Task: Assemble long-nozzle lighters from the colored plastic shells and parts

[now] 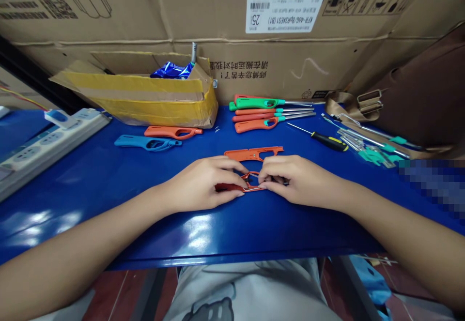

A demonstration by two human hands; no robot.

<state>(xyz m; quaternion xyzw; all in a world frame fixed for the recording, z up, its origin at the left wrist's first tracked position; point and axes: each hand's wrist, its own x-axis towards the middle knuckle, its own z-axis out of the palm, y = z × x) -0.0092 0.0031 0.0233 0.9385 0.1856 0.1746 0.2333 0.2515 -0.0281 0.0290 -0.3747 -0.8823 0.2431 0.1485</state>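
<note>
Left fingers (234,179) hold 1 orange casing (250,189), right fingers (268,170) at its end.

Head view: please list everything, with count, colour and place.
Table: 1, blue, centre
Carton: 1, brown, back
Box: 1, yellow, left rear
Wrapper: 1, blue, in box
Power strip: 1, white, left
Lighters: 4+, orange, green, rear
Handles: 2, orange, blue, before box
Screwdriver: 1, black-yellow, right
Metal parts: several, silver, right
Strap: 1, brown, right
Shells: 2, orange, centre
Floor: 1, red, below
Shirt: 1, grey, bottom
Left hand: 1, bare, on nearer shell
Right hand: 1, bare, at nearer shell
</note>
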